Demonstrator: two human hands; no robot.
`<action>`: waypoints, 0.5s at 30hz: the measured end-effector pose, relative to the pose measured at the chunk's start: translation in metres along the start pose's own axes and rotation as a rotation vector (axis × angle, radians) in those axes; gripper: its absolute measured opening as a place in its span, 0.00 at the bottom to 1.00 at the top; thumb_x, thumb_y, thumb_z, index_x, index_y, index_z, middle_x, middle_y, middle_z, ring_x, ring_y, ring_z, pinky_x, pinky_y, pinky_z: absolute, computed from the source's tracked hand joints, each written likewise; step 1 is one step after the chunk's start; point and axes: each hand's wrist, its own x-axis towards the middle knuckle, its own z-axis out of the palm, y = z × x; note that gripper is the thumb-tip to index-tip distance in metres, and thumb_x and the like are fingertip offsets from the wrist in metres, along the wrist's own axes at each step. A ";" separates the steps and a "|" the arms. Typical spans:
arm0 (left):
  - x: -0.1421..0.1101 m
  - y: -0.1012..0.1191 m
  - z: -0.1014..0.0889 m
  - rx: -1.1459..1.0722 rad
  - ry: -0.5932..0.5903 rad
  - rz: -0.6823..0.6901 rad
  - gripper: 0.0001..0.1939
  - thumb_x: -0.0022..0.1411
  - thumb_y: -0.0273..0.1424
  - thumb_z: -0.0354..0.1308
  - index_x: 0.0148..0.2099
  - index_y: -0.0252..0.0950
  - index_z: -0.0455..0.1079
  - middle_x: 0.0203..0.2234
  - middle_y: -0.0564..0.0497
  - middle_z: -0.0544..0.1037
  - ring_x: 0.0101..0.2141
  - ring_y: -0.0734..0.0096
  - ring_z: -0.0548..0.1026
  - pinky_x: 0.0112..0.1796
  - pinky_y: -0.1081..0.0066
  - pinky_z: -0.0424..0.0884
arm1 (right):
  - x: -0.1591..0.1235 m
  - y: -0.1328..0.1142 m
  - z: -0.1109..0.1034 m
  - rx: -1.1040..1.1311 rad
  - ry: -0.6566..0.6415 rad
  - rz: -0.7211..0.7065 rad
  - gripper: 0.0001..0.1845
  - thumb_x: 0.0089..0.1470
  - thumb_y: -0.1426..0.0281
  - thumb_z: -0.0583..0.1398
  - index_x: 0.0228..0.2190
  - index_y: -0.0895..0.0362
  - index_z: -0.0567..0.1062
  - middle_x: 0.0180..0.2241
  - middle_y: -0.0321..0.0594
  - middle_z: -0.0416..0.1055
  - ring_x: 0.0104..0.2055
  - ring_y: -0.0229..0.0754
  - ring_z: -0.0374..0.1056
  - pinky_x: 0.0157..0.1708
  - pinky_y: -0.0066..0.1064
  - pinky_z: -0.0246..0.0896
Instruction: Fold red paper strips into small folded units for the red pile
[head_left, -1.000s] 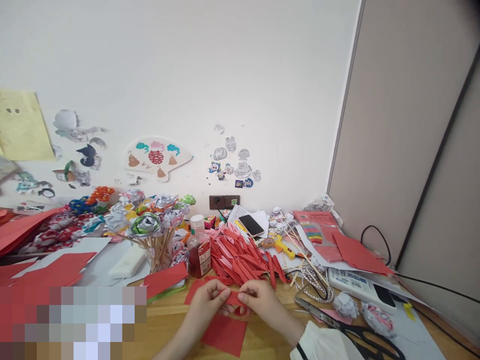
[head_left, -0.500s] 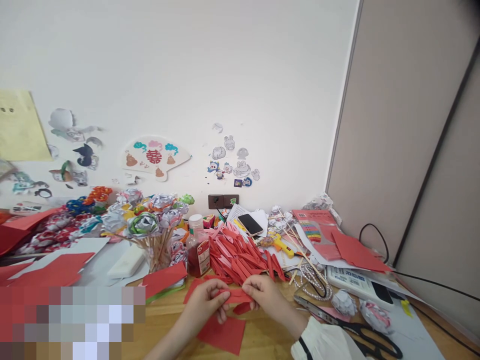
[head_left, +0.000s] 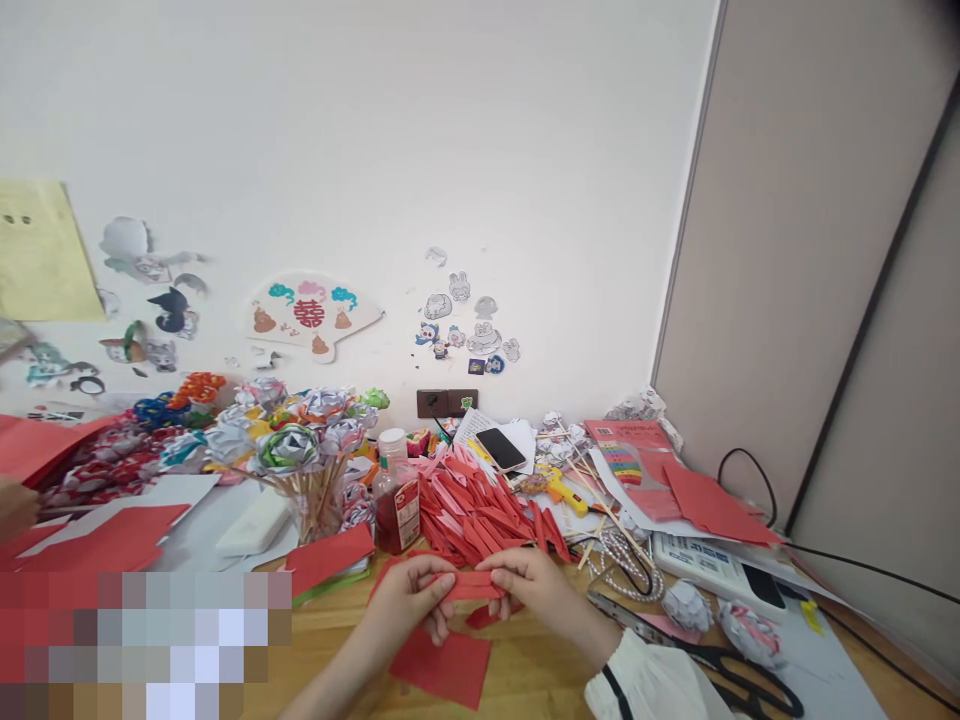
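Between my two hands stretches a folded strip of red paper [head_left: 474,585], held level above the wooden table. My left hand [head_left: 418,590] pinches its left end with thumb and fingers. The right end is gripped the same way by my right hand [head_left: 521,585]. Below them a flat red paper sheet [head_left: 442,668] lies on the table, and a small red piece [head_left: 486,618] shows partly under my right fingers. Just beyond my hands is a heap of folded red paper strips [head_left: 480,510].
A bottle of dark red liquid [head_left: 396,505] stands beyond my left hand, near a cup of paper flowers [head_left: 289,445]. Scissors [head_left: 742,680], a bead string [head_left: 622,565] and a yellow glue gun [head_left: 566,490] lie to the right. Another person's hand [head_left: 16,508] is at far left.
My hands have drawn slightly apart, and the strip between them now looks straighter and flatter. At the far left another person's hand has come into view beside the red paper.
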 end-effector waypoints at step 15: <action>-0.001 0.003 -0.001 0.001 0.013 0.008 0.20 0.40 0.46 0.57 0.26 0.33 0.62 0.09 0.58 0.70 0.09 0.78 0.66 0.12 0.79 0.61 | -0.003 -0.006 0.004 0.001 -0.123 0.007 0.18 0.44 0.62 0.58 0.37 0.60 0.71 0.22 0.37 0.68 0.20 0.32 0.61 0.24 0.26 0.57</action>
